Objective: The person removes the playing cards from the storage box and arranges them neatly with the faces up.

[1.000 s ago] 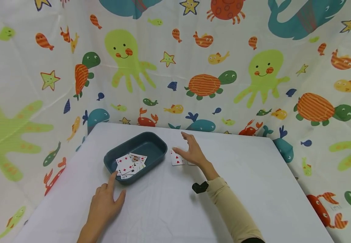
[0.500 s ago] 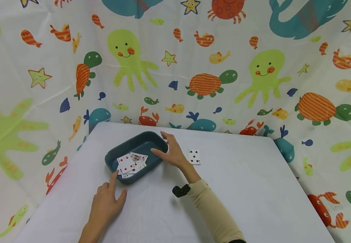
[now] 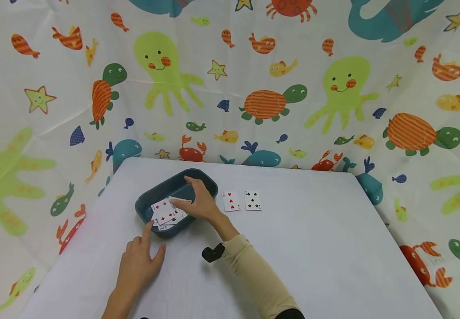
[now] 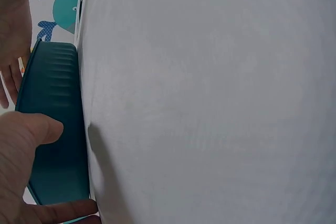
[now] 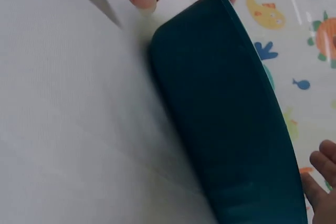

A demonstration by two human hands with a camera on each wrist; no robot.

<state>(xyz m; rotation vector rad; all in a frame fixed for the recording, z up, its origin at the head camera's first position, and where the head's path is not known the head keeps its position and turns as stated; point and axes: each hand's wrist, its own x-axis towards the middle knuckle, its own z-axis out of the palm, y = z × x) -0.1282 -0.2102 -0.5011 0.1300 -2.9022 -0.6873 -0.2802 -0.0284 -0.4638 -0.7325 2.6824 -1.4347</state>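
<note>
over the teal tray (image 3: 165, 188), the right hand (image 3: 202, 201) hangs palm down with thumb and fingers spread well apart; the gap between them shows nothing pinched. its thumb covers part of the playing cards (image 3: 164, 214) lying inside, though whether it touches them i cannot tell. the left hand (image 3: 139, 265) is spread too, thumb held out from a straight forefinger, whose tip is at the tray's near left rim; how firmly it presses there cannot be told. the tray sits at a slant, its far end toward the right, and the cards overlap face up in its left half, red diamonds uppermost. just right of the tray, a hearts card (image 3: 231, 201) and a spades card (image 3: 253, 200) lie face up side by side, apart. a beige sleeve (image 3: 255, 275) covers the right forearm, with a black device (image 3: 213, 252) at the wrist. all rest on or above a white-covered table (image 3: 325, 248), backed by a cloth (image 3: 210, 42) printed with sea creatures.
</note>
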